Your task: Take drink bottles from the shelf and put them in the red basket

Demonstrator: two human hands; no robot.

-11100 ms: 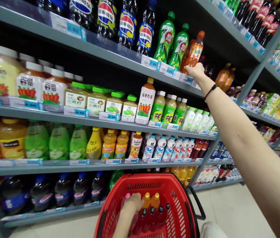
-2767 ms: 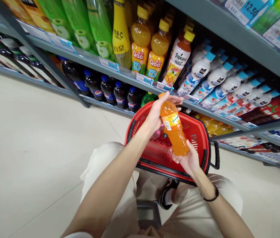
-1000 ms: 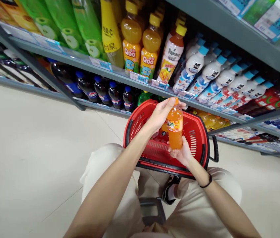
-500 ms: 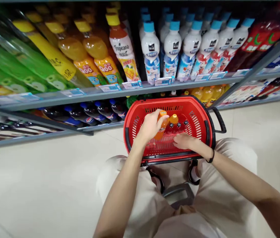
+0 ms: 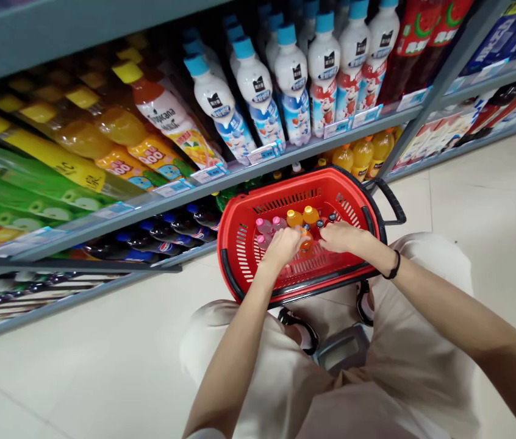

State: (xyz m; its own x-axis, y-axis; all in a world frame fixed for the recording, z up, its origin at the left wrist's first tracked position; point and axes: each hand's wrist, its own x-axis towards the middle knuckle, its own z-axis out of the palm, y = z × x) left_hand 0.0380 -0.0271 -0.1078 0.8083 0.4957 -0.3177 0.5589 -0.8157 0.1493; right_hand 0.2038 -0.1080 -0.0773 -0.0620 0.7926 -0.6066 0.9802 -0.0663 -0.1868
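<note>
My left hand [image 5: 283,247] reaches into the red shopping basket [image 5: 228,228], its fingers closed around a small orange drink bottle [image 5: 306,242]. Close beside it, my right hand [image 5: 341,236] is also inside the basket with fingers curled; what they grip is hidden. Two bottles with yellow-orange caps [image 5: 310,214] stand at the basket's far side. Several pink-capped bottles [image 5: 264,225] are to the left of my left hand. Dark-capped bottles [image 5: 332,217] show just beyond my right hand.
A shelf edge [image 5: 258,160] runs behind the basket, bearing white bottles with blue caps [image 5: 295,76] and yellow-capped juice bottles [image 5: 116,125]. Dark cola bottles [image 5: 166,231] lie on the lower shelf. The basket's black handle [image 5: 393,204] sticks out rightward. My knees flank the basket.
My left hand has lowered the orange bottle into the basket, and pink-capped bottles now show. My right hand has moved slightly up, nearer the dark-capped bottles. The view has turned.
</note>
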